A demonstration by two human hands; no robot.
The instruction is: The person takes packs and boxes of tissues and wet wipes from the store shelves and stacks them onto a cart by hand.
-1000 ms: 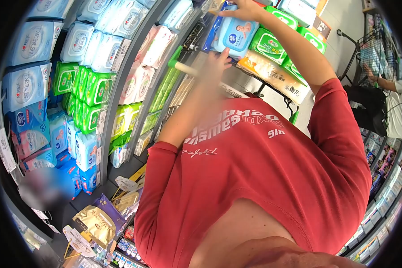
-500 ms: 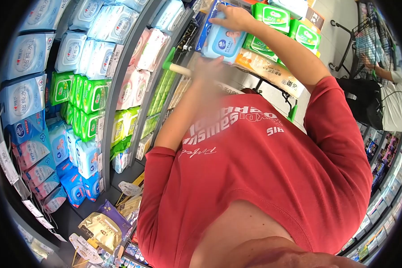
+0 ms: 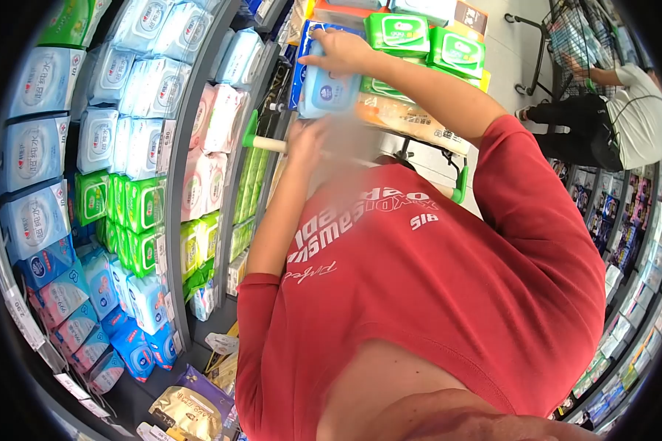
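Observation:
My right hand [image 3: 342, 51] reaches over a light-blue pack of wipes [image 3: 329, 90] in the shopping cart. Its fingers are spread at the far edge of that pack, and a darker blue pack [image 3: 301, 70] shows behind it. Closer to my body, my left hand [image 3: 306, 140] is curled at the pale, green-ended cart handle [image 3: 271, 143]. A blurry patch hides part of this hand and the middle of the handle.
Green wipes packs [image 3: 397, 35] and an orange-and-cream pack [image 3: 412, 121] lie in the cart. Shelves of wipes [image 3: 99, 140] line the left side. At the upper right, a person in a white top [image 3: 643, 121] stands by another cart [image 3: 585, 44].
The view has shifted, so the cart and packs sit further left and lower. My left hand has drawn back from the light-blue pack's near edge along the handle. My right hand stays at the pack.

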